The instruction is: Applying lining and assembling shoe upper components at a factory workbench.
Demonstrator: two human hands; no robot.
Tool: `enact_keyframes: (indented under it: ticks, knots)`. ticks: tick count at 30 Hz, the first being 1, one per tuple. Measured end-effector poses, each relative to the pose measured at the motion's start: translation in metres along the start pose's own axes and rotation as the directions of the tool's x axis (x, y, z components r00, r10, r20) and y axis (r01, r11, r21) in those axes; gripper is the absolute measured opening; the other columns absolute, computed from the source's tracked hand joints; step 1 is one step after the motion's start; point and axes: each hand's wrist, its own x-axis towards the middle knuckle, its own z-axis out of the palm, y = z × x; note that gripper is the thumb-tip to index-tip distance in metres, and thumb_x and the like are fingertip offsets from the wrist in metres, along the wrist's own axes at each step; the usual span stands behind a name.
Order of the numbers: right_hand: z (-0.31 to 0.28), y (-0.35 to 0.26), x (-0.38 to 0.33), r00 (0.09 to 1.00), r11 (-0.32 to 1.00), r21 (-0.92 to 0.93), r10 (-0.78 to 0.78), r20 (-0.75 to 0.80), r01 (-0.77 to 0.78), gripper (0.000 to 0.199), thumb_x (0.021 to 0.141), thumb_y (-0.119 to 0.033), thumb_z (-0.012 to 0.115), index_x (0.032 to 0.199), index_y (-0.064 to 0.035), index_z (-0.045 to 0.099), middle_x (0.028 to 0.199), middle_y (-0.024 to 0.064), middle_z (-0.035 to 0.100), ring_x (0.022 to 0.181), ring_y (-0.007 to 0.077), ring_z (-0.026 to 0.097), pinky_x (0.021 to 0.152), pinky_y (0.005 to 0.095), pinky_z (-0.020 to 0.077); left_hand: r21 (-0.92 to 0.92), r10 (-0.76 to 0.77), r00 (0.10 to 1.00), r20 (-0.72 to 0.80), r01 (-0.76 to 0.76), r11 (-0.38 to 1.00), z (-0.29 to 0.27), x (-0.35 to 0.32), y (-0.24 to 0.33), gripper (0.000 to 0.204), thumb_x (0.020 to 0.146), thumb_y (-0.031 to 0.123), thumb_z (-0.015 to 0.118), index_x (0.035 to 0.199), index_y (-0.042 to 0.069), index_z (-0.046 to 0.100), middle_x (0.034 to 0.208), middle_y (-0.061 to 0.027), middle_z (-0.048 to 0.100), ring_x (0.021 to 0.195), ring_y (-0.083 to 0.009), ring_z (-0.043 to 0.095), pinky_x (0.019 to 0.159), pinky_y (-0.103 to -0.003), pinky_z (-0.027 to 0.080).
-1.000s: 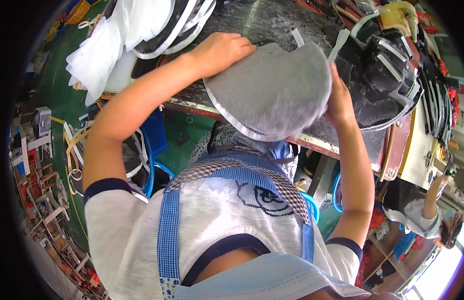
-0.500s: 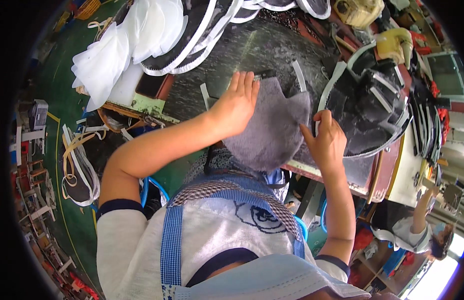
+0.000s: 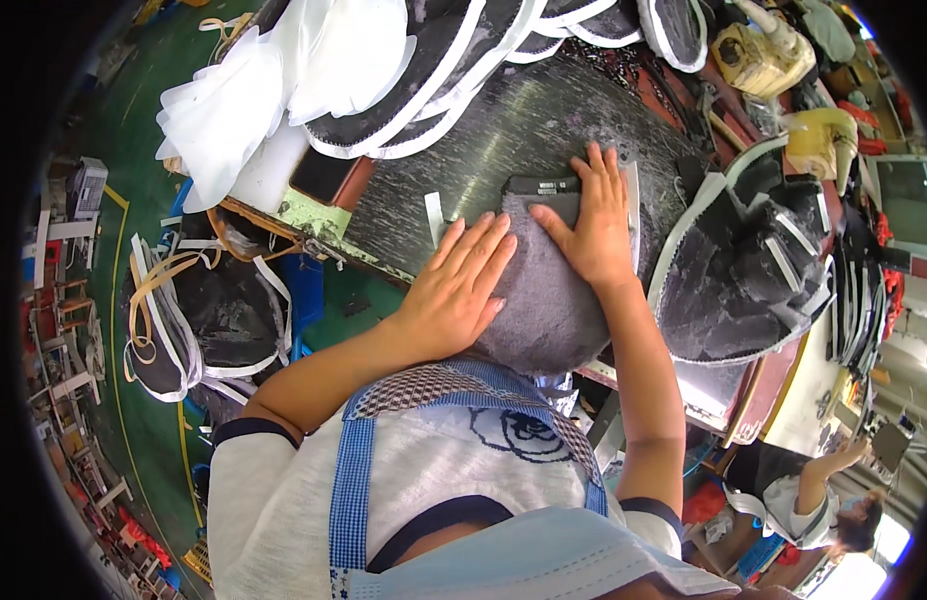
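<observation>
A grey fuzzy fabric piece (image 3: 543, 310) lies at the near edge of the dark worktable, partly overhanging it towards me. My left hand (image 3: 458, 290) rests on its left side, fingers stretched out. Flat across its far right part is my right hand (image 3: 601, 230), thumb spread away from the fingers. Between the hands, the far end of the piece shows a black band (image 3: 541, 187) with small pale printing. A white strip (image 3: 434, 216) sticks out left of the fabric, and another white strip (image 3: 634, 195) stands beside my right hand.
White translucent sheets (image 3: 348, 60) and black white-edged pieces (image 3: 423, 125) are piled far left. Black pieces with white trim (image 3: 728, 265) are heaped at the right, near yellow containers (image 3: 818, 148). More edged pieces (image 3: 228, 310) hang at the left. Another person (image 3: 808, 490) works at the right.
My left hand has come back from the far edge to the left side. My right hand has shifted from the right edge onto the far part, flattening out. The black band shows more.
</observation>
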Motion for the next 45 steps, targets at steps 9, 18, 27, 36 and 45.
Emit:
enact_keyframes:
  ticks: [9, 18, 27, 36, 45]
  knots:
    - [-0.162, -0.026, -0.165, 0.739, 0.734, 0.513, 0.625, -0.251, -0.446, 0.037, 0.078, 0.000, 0.074, 0.109, -0.0046, 0.054, 0.094, 0.0038, 0.060, 0.090, 0.0143, 0.058, 0.081, 0.0280, 0.0475, -0.313, 0.222, 0.894, -0.390, -0.355, 0.881, -0.011, 0.060, 0.001, 0.078, 0.085, 0.019, 0.069, 0.149, 0.000, 0.029, 0.152, -0.0215, 0.034, 0.143, -0.0393, 0.029, 0.115, -0.049, 0.024]
    - [-0.142, -0.061, -0.594, 0.041, 0.105, 0.683, 0.993, -0.110, -0.723, 0.025, 0.087, -0.008, 0.068, 0.108, -0.0050, 0.055, 0.097, -0.0017, 0.051, 0.087, 0.0076, 0.047, 0.076, 0.0232, 0.0400, -0.049, 0.515, 0.708, -0.482, -0.609, 0.792, 0.057, 0.258, 0.103, 0.069, 0.078, 0.016, 0.076, 0.139, 0.007, 0.045, 0.136, -0.0141, 0.050, 0.126, -0.0335, 0.048, 0.107, -0.043, 0.040]
    - [-0.097, 0.048, -0.650, 0.151, 0.351, 0.327, 0.849, -0.506, -0.877, 0.036, 0.095, -0.009, 0.062, 0.126, 0.0063, 0.054, 0.119, 0.0154, 0.062, 0.106, 0.0218, 0.061, 0.099, 0.0324, 0.0455, -0.189, 0.515, 0.555, -0.654, -0.779, 0.598, 0.072, 0.263, 0.127, 0.027, 0.066, 0.001, 0.072, 0.085, 0.008, 0.054, 0.096, -0.0095, 0.055, 0.096, -0.0336, 0.055, 0.084, -0.043, 0.045]
    - [-0.194, 0.117, -0.118, 0.945, 0.961, 0.221, 0.218, -0.244, -0.164, 0.053, 0.105, -0.037, 0.029, 0.130, 0.0021, 0.056, 0.134, 0.0177, 0.057, 0.127, 0.0343, 0.050, 0.109, 0.0412, 0.0333, -0.395, 0.366, 0.851, -0.376, -0.504, 0.768, 0.019, 0.194, 0.103, 0.033, 0.080, -0.001, 0.068, 0.103, 0.005, 0.046, 0.097, -0.0083, 0.061, 0.100, -0.0311, 0.064, 0.081, -0.041, 0.049]
    - [-0.188, 0.172, -0.108, 0.918, 0.977, 0.020, 0.208, -0.337, -0.214, 0.042, 0.104, -0.027, 0.038, 0.118, 0.0014, 0.065, 0.116, 0.0161, 0.067, 0.110, 0.0304, 0.060, 0.099, 0.0392, 0.0412, -0.417, 0.040, 0.896, -0.443, -0.246, 0.875, -0.074, 0.140, -0.001, 0.037, 0.082, 0.005, 0.070, 0.111, 0.005, 0.047, 0.098, -0.0145, 0.063, 0.088, -0.0323, 0.065, 0.075, -0.038, 0.050]
